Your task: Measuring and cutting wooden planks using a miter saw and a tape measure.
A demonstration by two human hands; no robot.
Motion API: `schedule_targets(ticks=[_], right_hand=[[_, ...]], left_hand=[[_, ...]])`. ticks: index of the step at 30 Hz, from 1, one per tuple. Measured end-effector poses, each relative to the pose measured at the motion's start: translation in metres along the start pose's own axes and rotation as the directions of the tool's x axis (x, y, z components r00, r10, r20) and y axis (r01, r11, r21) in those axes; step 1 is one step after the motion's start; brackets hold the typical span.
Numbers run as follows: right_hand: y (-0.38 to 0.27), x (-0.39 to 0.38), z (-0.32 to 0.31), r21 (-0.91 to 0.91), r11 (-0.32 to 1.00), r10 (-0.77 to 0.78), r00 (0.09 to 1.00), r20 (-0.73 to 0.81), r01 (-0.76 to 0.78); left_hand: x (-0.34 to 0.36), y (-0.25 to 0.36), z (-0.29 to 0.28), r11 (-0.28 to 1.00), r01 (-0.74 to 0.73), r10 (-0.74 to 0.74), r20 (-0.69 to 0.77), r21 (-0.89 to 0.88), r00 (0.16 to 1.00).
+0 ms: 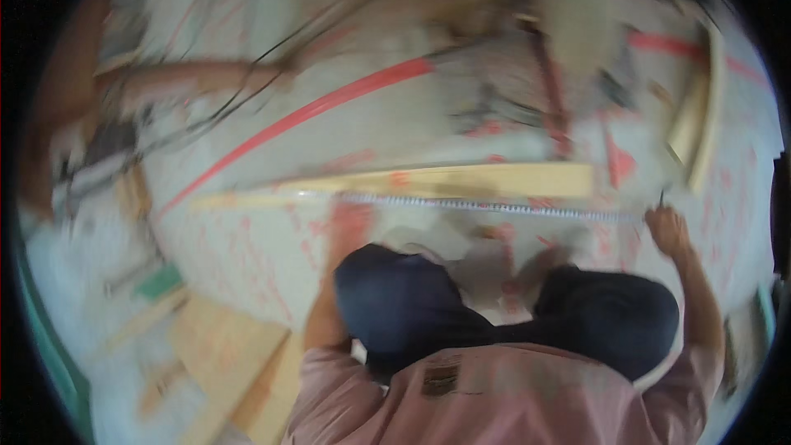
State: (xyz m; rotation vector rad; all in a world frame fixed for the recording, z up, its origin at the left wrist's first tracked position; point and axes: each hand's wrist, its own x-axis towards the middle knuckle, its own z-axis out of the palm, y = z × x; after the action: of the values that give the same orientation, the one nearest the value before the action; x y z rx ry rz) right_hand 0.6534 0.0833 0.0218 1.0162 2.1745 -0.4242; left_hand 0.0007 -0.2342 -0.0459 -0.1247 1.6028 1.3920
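Observation:
A pale wooden board [503, 180] lies across the floor sheet in front of my knees, narrowing toward the left. Along its near edge stretches a white measuring strip [494, 206] with dark marks, probably a tape measure. My left hand [350, 222] is at the strip's left part, its fingers smeared by motion. At the strip's right end, beyond the board, my right hand [669, 229] is closed. A thin dark pencil-like stick [662, 196] juts up from its fingers. Whether that hand also grips the strip is too blurred to tell.
Wooden offcuts [222, 346] lie at lower left near a green piece [158, 282]. Dark cables [239, 103] cross the upper left. A curved pale wooden strip [707, 115] lies at right. Red tape [329, 107] runs across the pale floor sheet [247, 264]; blurred clutter fills the far side.

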Motion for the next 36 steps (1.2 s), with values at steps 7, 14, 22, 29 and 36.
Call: schedule_targets(ticks=[7, 14, 22, 29, 36], right_hand=[[-0.159, 0.048, -0.091, 0.261, 0.949, -0.189, 0.982, 0.012, 0.179], [0.051, 0.015, -0.002, 0.142, 0.985, -0.066, 0.972, -0.227, 0.1], [0.095, -0.013, 0.001, 0.071, 0.985, -0.129, 0.942, -0.309, 0.158], [-0.138, 0.057, -0.083, 0.066, 0.975, -0.193, 0.958, -0.211, 0.211], [-0.14, 0.062, -0.09, 0.118, 0.989, -0.071, 0.988, -0.138, 0.088]], left_hand=[[-0.043, 0.028, 0.012, 0.984, 0.11, -0.098, 0.091, -0.137, 0.991], [-0.001, 0.064, -0.221, 0.936, -0.238, 0.079, -0.507, -0.258, 0.858], [0.068, 0.071, -0.193, 0.694, -0.59, 0.135, -0.731, -0.412, 0.669], [0.031, 0.034, -0.03, 0.657, -0.326, -0.039, -0.462, -0.68, 0.886], [0.052, 0.044, -0.086, 0.698, -0.406, 0.063, -0.516, -0.589, 0.855]])
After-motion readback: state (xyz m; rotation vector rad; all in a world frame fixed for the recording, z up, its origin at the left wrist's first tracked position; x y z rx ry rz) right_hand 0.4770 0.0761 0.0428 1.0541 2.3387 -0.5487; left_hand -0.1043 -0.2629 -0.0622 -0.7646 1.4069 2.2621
